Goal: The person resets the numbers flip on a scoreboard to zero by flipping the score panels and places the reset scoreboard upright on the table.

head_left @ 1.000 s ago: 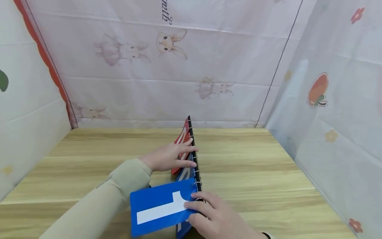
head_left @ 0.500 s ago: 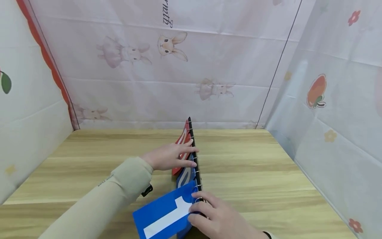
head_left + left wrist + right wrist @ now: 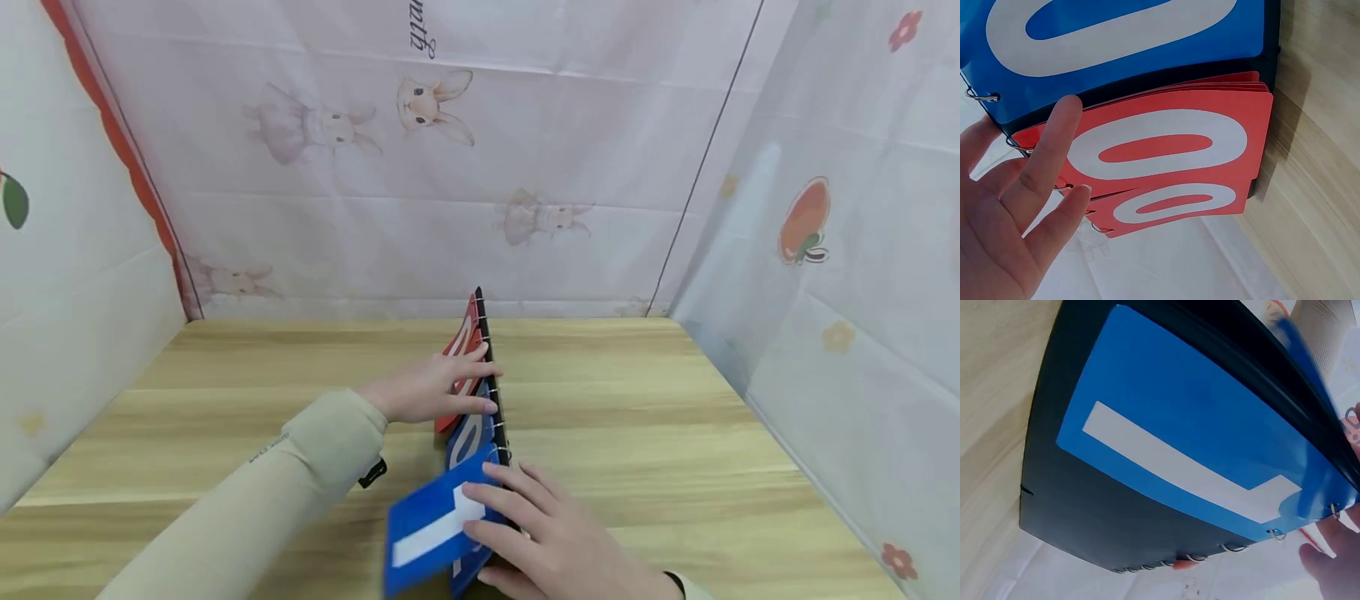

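Observation:
A flip scoreboard (image 3: 1110, 512) stands on the table with its black ring-bound spine running away from me. Over the top of the spine, my left hand (image 3: 431, 387) rests with spread, straight fingers. In the left wrist view, two of its digits lie before the red cards (image 3: 1160, 147) showing 0, and another passes behind the spine. My right hand (image 3: 551, 533) is at the near end, extended fingers touching a blue card (image 3: 423, 525) with a white 1. That card hangs to the left, blurred. Another blue 1 card (image 3: 1179, 419) lies against the board's right face.
The wood-grain table (image 3: 637, 417) spreads out on both sides of the scoreboard. Printed cloth walls (image 3: 360, 242) with rabbits and fruit enclose the back and sides. A black strap (image 3: 372, 473) shows beneath the left sleeve.
The blue 1 card has swung down on the left side, closer to the board. My right hand's fingers have spread and extended against it. My left hand has stayed in place.

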### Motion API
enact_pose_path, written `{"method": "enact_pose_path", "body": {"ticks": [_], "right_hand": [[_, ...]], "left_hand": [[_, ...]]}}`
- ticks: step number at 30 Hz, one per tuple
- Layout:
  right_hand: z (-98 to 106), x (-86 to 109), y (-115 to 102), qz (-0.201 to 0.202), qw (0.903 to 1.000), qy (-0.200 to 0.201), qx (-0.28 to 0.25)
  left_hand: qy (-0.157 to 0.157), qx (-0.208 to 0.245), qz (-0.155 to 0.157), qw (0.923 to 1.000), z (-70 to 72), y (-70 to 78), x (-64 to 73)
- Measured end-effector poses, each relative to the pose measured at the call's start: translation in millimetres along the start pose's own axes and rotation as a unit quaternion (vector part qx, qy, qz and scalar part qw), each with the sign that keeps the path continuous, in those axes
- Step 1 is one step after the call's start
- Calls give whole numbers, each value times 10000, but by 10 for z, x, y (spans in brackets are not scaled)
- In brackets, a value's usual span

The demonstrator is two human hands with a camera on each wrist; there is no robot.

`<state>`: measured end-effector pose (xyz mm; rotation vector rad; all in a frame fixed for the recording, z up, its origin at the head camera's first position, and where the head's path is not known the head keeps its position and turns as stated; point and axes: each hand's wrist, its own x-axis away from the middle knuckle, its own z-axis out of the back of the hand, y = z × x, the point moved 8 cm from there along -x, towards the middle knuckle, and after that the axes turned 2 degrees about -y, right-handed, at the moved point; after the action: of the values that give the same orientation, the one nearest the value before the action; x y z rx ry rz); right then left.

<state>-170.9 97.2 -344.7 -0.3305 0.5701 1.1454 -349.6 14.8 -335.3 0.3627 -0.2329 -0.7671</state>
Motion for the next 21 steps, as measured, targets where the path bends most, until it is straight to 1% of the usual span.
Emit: {"method": "enact_pose_path", "body": {"ticks": [2,3,5,6,7,8,9,10,11,12,13,14,15,17,18,21], "right_hand": [[-4,-30,-7,63,9998,-22,192],[-4,-38,-8,86,9998,-34,202],[21,-43,8,170,9996,112,176],[30,-29,47,40,9999,101,23],[41,-4,103,-178,9996,71,-209],[41,25,190,-558,9968,-34,-568],[32,65,293,-1019,9897,-145,-997],[16,112,395,-1469,9794,-242,-1365],[-22,173,494,-1952,9641,-430,-1750],[-69,237,576,-2381,9466,-640,-2076],[-113,289,638,-2666,9312,-795,-2355],[-154,333,686,-2883,9185,-940,-2538],[-178,360,707,-2889,9153,-1015,-2616],[-197,387,724,-2735,9174,-1049,-2694],[-195,393,729,-2654,9209,-1027,-2663],[-158,391,734,-2391,9359,-918,-2420]], "left_hand": [[-8,8,-51,10000,26,2,11],[-39,-13,-10,10000,34,-3,19],[-62,-18,13,10000,38,-13,26],[-51,-3,11,10000,39,-13,27],[-39,0,12,10000,39,-14,23],[-18,10,26,10000,43,-12,21],[8,23,29,10000,45,-11,16],[33,42,27,10000,44,-12,12],[45,30,29,10000,39,-15,9],[37,45,45,10000,33,-17,10],[24,40,60,10000,22,-24,8],[22,48,68,10000,13,-30,9],[15,68,67,10000,3,-34,9],[27,115,39,9999,-9,-38,9],[46,157,20,9999,-10,-40,9],[94,194,-13,9998,-8,-50,10]]}}
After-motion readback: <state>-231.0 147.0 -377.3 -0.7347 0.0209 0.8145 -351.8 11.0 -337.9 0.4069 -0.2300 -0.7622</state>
